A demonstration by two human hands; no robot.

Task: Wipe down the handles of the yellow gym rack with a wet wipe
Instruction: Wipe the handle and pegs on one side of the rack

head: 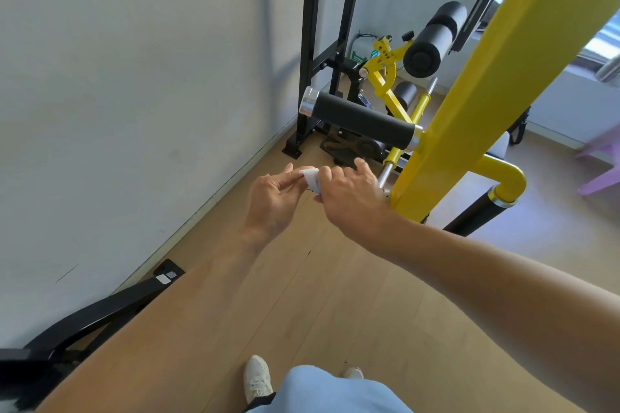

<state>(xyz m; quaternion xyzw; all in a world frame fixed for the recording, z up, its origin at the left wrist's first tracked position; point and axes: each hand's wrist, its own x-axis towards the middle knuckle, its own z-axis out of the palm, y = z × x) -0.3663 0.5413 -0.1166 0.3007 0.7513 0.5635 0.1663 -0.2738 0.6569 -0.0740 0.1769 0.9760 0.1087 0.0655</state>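
A small folded white wet wipe [310, 179] is pinched between both hands in front of me. My left hand [273, 201] grips its left edge with thumb and fingertips. Curled around the wipe's right side is my right hand [352, 193]. Just above the hands, a black foam-covered handle [360, 120] with a silver end cap sticks out leftward from the yellow rack upright [469, 100]. A second black handle [476, 211] hangs lower right under a yellow elbow pipe. Neither hand touches a handle.
A grey wall [134, 94] runs along the left. A black frame [315, 43] and a bench with black roller pads [436, 37] stand behind the rack. Black equipment feet [100, 312] lie at lower left on the wood floor [302, 295]. My shoes [256, 379] are below.
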